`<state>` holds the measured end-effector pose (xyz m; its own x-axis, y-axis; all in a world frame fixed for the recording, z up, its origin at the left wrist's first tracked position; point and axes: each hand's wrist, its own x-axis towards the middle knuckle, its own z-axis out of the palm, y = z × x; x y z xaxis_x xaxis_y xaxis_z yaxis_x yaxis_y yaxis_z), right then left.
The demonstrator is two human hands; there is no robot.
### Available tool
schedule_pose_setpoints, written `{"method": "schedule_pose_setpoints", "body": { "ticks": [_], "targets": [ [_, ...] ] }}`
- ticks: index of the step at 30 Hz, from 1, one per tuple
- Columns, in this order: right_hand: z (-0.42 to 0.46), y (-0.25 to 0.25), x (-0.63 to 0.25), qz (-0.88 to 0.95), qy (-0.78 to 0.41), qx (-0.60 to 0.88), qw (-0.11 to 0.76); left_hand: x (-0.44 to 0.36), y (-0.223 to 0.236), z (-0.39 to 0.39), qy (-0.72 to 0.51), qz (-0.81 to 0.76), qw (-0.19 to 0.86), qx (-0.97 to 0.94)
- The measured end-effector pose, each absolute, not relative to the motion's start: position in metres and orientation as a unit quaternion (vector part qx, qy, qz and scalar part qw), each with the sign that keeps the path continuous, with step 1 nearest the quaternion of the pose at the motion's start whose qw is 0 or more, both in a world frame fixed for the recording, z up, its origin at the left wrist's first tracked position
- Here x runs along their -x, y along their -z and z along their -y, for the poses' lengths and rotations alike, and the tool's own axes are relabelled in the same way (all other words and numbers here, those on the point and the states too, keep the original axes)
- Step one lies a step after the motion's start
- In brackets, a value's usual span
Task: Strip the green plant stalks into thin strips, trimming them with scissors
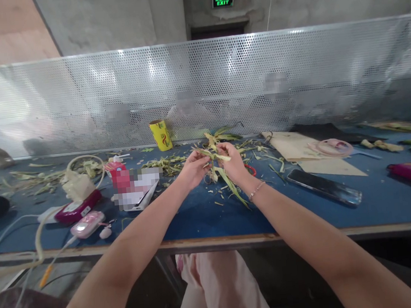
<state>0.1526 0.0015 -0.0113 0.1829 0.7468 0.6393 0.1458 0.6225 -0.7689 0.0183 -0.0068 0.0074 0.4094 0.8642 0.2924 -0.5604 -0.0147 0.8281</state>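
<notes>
Both my hands meet above the blue table (204, 216), near its middle. My left hand (193, 168) is closed, pinching a strip of pale green leaf (213, 156). My right hand (233, 161) is closed on the same bunch of leaves, and long blades hang down from it to the table (234, 188). A thin bracelet (256, 190) sits on my right wrist. Loose leaf scraps (165, 164) lie scattered just behind my hands.
A yellow cup (160, 135) stands at the back by a perforated metal screen (199, 87); people sit behind it. A dark phone (324, 187), brown paper (298, 147) and pink tape ring (330, 148) lie right. Pink devices (79, 210) with cables lie left.
</notes>
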Motion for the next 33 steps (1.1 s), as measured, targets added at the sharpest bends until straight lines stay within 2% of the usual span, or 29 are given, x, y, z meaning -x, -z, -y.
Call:
{"method": "schedule_pose_setpoints", "body": {
  "ticks": [3,5,10,13,27,33],
  "targets": [
    [-0.0006,0.0103,-0.1495,0.540,-0.323,0.368,0.685,-0.0186,-0.0093,0.0081,-0.526,-0.144,0.673,-0.500],
    [0.0013,0.0088,-0.1474,0.531,-0.341,0.363,0.685,-0.0198,-0.0084,0.0064,-0.530,-0.151,0.644,-0.531],
    [0.0056,0.0064,-0.1457,0.536,-0.325,0.362,0.690,-0.0239,-0.0045,0.0020,-0.586,-0.202,0.514,-0.593],
    [0.0060,0.0061,-0.1472,0.546,-0.280,0.374,0.695,-0.0242,-0.0054,0.0038,-0.604,-0.227,0.471,-0.601],
    [0.0040,0.0061,-0.1498,0.555,-0.224,0.412,0.687,-0.0255,-0.0090,0.0074,-0.613,-0.230,0.548,-0.521],
    [0.0018,0.0071,-0.1540,0.567,-0.174,0.408,0.694,-0.0227,-0.0117,0.0079,-0.595,-0.241,0.529,-0.555]
  ]
}}
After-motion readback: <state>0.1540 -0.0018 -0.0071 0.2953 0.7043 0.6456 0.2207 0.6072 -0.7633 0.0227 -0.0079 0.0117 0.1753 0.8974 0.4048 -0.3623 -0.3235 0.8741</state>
